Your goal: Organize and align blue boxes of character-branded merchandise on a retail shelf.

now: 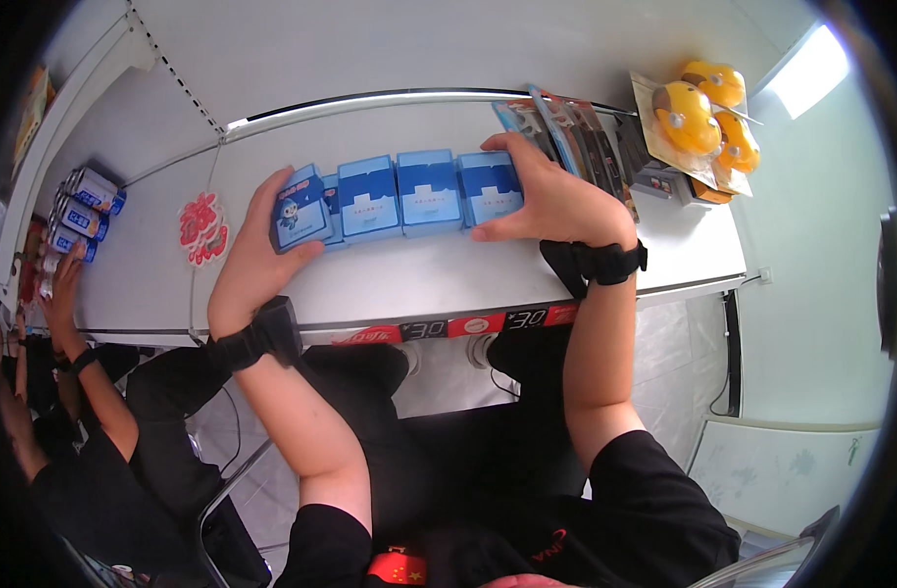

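Observation:
A row of small light-blue and dark-blue boxes lies on the white shelf [367, 287] in front of me. My left hand [254, 253] has its fingers and thumb around the leftmost box [301, 209], which bears a cartoon figure and tilts a little against its neighbours. Two boxes, one [369, 198] and another [429, 192], stand side by side in the middle. At the right end, my right hand [548, 191] spans the last box [490, 189], thumb at its near edge and fingers at its far corner. Black bands circle both wrists.
A red-and-white sticker-like piece [203, 229] lies left of my left hand. Hanging-card packages [577, 132] and yellow toys on cards [687, 117] stand at the right. Price strips [476, 324] line the front edge. At far left, another person's hand [65, 283] touches blue-and-white packs [84, 220].

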`<action>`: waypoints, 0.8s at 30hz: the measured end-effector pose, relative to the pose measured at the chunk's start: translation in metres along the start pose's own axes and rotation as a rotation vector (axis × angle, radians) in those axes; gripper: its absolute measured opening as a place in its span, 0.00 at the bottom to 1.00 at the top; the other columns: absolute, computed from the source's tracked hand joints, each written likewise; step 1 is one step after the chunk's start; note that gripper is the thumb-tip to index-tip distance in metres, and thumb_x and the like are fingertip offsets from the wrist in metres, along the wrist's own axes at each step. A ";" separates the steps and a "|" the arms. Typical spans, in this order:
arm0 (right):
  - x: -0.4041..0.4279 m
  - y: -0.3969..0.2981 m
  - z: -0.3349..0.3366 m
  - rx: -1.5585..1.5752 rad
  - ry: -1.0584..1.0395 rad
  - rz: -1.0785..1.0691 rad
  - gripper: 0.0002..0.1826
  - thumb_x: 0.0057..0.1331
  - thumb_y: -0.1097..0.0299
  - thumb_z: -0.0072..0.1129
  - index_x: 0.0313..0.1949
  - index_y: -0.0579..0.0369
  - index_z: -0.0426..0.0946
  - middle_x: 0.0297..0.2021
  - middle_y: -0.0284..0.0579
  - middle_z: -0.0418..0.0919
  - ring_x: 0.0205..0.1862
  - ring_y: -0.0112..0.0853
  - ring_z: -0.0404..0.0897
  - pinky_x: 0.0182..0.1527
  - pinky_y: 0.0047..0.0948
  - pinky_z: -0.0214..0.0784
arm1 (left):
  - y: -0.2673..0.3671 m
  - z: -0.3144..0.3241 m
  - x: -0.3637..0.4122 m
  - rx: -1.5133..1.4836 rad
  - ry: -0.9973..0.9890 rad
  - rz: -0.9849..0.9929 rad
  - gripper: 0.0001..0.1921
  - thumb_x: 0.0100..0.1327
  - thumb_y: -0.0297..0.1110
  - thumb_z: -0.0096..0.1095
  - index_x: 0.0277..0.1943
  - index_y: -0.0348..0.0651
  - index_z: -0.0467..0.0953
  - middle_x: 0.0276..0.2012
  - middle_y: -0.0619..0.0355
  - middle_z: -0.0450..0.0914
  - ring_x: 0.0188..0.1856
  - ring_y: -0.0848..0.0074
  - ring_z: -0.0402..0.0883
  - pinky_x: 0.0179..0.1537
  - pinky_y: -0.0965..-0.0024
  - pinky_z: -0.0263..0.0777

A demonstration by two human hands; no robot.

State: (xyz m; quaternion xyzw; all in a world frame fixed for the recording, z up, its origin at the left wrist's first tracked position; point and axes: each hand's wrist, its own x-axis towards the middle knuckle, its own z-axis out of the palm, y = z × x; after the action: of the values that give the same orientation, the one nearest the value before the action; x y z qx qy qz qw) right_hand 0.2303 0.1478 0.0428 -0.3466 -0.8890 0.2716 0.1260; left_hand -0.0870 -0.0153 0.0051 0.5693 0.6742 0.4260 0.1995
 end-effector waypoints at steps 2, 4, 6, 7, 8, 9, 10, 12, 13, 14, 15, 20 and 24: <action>0.000 0.005 0.001 -0.014 0.032 -0.104 0.51 0.52 0.52 0.82 0.70 0.59 0.65 0.60 0.58 0.77 0.63 0.49 0.78 0.67 0.39 0.70 | -0.011 -0.001 -0.001 -0.042 -0.071 -0.030 0.53 0.47 0.26 0.83 0.78 0.51 0.62 0.75 0.54 0.69 0.77 0.61 0.66 0.78 0.61 0.58; 0.001 0.001 -0.002 -0.001 0.003 -0.102 0.50 0.52 0.54 0.82 0.70 0.58 0.66 0.60 0.57 0.77 0.63 0.50 0.78 0.67 0.40 0.70 | -0.006 0.000 -0.001 -0.040 -0.113 -0.047 0.53 0.47 0.25 0.83 0.78 0.50 0.62 0.75 0.54 0.67 0.76 0.61 0.66 0.78 0.62 0.58; 0.006 -0.001 -0.001 0.011 -0.023 -0.103 0.48 0.53 0.56 0.82 0.70 0.57 0.66 0.60 0.56 0.77 0.62 0.50 0.78 0.67 0.40 0.70 | -0.007 0.004 0.003 -0.005 -0.136 0.011 0.54 0.47 0.25 0.83 0.78 0.50 0.62 0.76 0.53 0.66 0.77 0.61 0.66 0.78 0.61 0.58; 0.009 -0.001 0.002 -0.022 -0.005 -0.125 0.47 0.53 0.58 0.81 0.70 0.56 0.67 0.61 0.55 0.76 0.63 0.51 0.77 0.68 0.40 0.70 | -0.006 0.006 0.005 0.032 -0.158 0.069 0.54 0.47 0.25 0.83 0.78 0.50 0.62 0.77 0.53 0.65 0.77 0.60 0.65 0.78 0.61 0.58; 0.012 -0.003 0.005 -0.054 0.014 -0.147 0.46 0.54 0.59 0.81 0.70 0.55 0.67 0.63 0.55 0.75 0.63 0.51 0.77 0.68 0.40 0.69 | -0.003 0.008 0.007 0.032 -0.155 0.070 0.54 0.47 0.25 0.83 0.78 0.50 0.62 0.77 0.53 0.65 0.77 0.60 0.65 0.78 0.61 0.58; 0.014 -0.006 0.007 -0.058 0.012 -0.146 0.46 0.54 0.59 0.81 0.70 0.55 0.67 0.63 0.55 0.75 0.63 0.51 0.77 0.68 0.40 0.69 | 0.001 0.011 0.008 0.055 -0.150 0.048 0.54 0.47 0.25 0.83 0.79 0.50 0.61 0.77 0.53 0.64 0.77 0.60 0.65 0.78 0.61 0.57; 0.016 -0.009 0.010 -0.092 0.006 -0.154 0.47 0.53 0.60 0.81 0.70 0.55 0.67 0.64 0.54 0.74 0.65 0.50 0.75 0.69 0.39 0.68 | 0.004 0.013 0.009 0.079 -0.144 0.025 0.55 0.47 0.25 0.83 0.79 0.50 0.60 0.78 0.52 0.63 0.78 0.59 0.65 0.78 0.61 0.57; 0.018 -0.012 0.011 -0.131 -0.005 -0.170 0.47 0.53 0.60 0.81 0.70 0.55 0.67 0.65 0.54 0.73 0.66 0.50 0.74 0.71 0.39 0.67 | 0.001 0.015 0.011 0.086 -0.138 0.049 0.54 0.49 0.26 0.82 0.79 0.47 0.59 0.78 0.51 0.62 0.77 0.58 0.65 0.77 0.61 0.60; 0.018 -0.012 0.011 -0.119 -0.012 -0.155 0.47 0.53 0.60 0.81 0.70 0.54 0.67 0.65 0.54 0.73 0.67 0.49 0.73 0.71 0.39 0.66 | 0.001 0.015 0.011 0.097 -0.134 0.073 0.53 0.51 0.26 0.82 0.79 0.44 0.58 0.79 0.49 0.60 0.77 0.57 0.65 0.76 0.62 0.62; 0.019 -0.012 0.010 -0.106 -0.019 -0.139 0.47 0.53 0.60 0.81 0.71 0.54 0.66 0.65 0.54 0.73 0.68 0.48 0.71 0.72 0.39 0.65 | 0.003 0.016 0.010 0.096 -0.126 0.070 0.53 0.51 0.26 0.82 0.79 0.44 0.58 0.79 0.49 0.60 0.77 0.57 0.65 0.76 0.62 0.62; 0.019 -0.013 0.010 -0.107 -0.020 -0.142 0.47 0.53 0.60 0.81 0.71 0.54 0.66 0.65 0.54 0.73 0.68 0.48 0.71 0.72 0.39 0.65 | 0.005 0.018 0.010 0.113 -0.132 0.069 0.54 0.50 0.27 0.82 0.79 0.44 0.57 0.79 0.49 0.58 0.77 0.57 0.65 0.76 0.62 0.62; 0.007 -0.011 0.011 -0.153 0.044 -0.228 0.48 0.51 0.63 0.82 0.71 0.53 0.67 0.64 0.54 0.74 0.67 0.48 0.73 0.71 0.39 0.66 | -0.002 0.022 0.011 0.079 -0.152 0.015 0.59 0.47 0.28 0.85 0.81 0.51 0.56 0.81 0.52 0.54 0.79 0.58 0.61 0.78 0.59 0.59; 0.002 -0.010 -0.008 -0.030 -0.016 -0.175 0.47 0.50 0.65 0.80 0.69 0.57 0.69 0.62 0.57 0.77 0.64 0.52 0.76 0.69 0.41 0.68 | -0.002 0.022 0.008 0.088 -0.118 0.037 0.59 0.46 0.29 0.86 0.81 0.52 0.56 0.80 0.51 0.57 0.79 0.57 0.62 0.78 0.58 0.59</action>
State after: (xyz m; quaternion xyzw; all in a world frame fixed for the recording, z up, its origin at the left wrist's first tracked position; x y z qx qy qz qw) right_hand 0.2268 0.1459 0.0549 -0.2671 -0.9208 0.2489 0.1369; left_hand -0.0736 0.0001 -0.0069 0.6141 0.6686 0.3654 0.2057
